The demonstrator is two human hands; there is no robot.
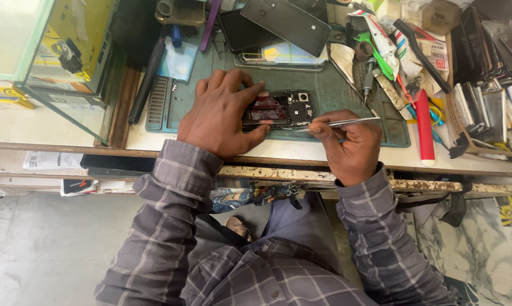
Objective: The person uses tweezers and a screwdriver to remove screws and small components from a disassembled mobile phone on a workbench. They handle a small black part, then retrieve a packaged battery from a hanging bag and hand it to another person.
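opened phone (281, 107) pinned under left hand (222, 116), right hand (349, 144) pinching tweezers (346, 121) beside it

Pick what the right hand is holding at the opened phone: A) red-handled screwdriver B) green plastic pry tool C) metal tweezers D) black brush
C: the right hand pinches slim metal tweezers with the tips at the edge of the opened phone, which the left hand steadies on the green mat.
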